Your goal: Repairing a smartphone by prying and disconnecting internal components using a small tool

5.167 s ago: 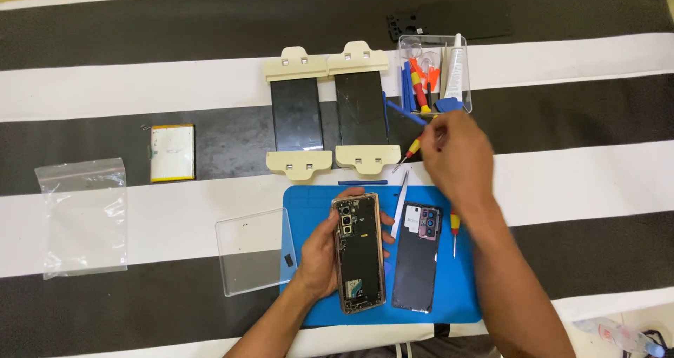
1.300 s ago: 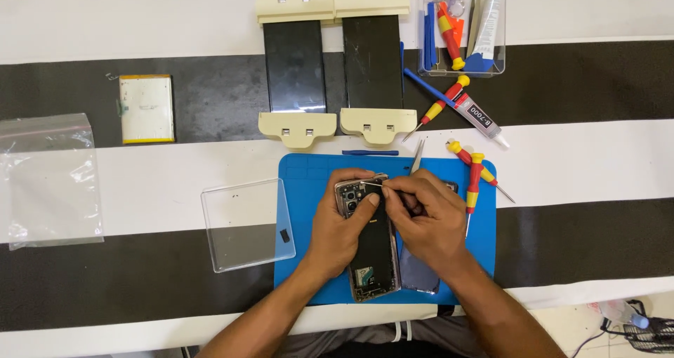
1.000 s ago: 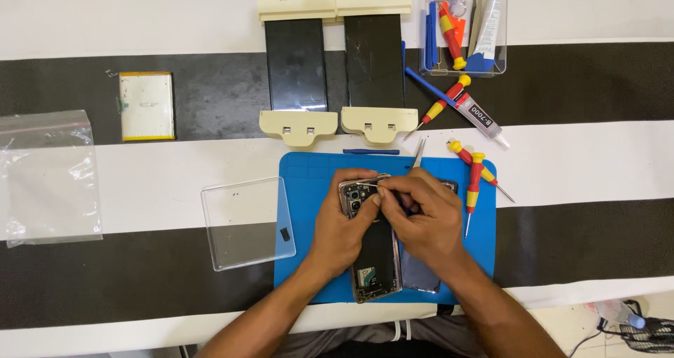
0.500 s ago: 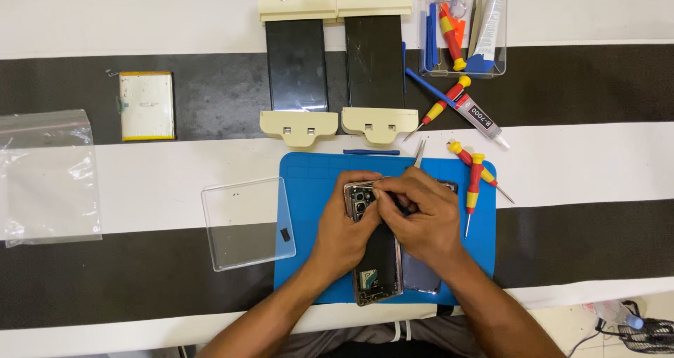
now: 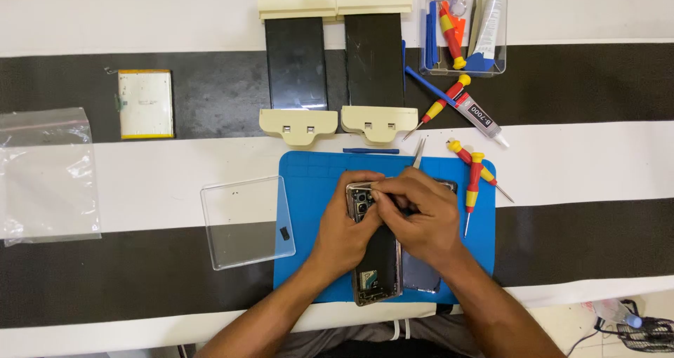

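Blue rubbery mat (image 5: pixel 309 189) under my hands, lying on a cloth of broad black and white stripes (image 5: pixel 590 84). In the head view, the opened phone (image 5: pixel 375 260) lies lengthwise on the mat at about 6 o'clock from picture centre, its bare inner frame and camera cluster facing up, its lower end close to the mat's near edge. My left hand (image 5: pixel 344 235) wraps the phone's left side, fingers curled shut on the frame. My right hand (image 5: pixel 421 221) lies across its top end, fingertips pinched together at the upper edge; whether they clamp a tool I cannot tell. A dark glossy back cover (image 5: pixel 420 277) rests just beside the phone at 3 o'clock, partly under my wrist. Room is tight to the right: two red-and-yellow screwdrivers (image 5: pixel 472 186) sit at 2 o'clock. A clear plastic lid (image 5: pixel 246 221) lies at 9 o'clock, touching the mat's edge. Two black panels in cream clamps (image 5: pixel 333 56) fill 12 o'clock.
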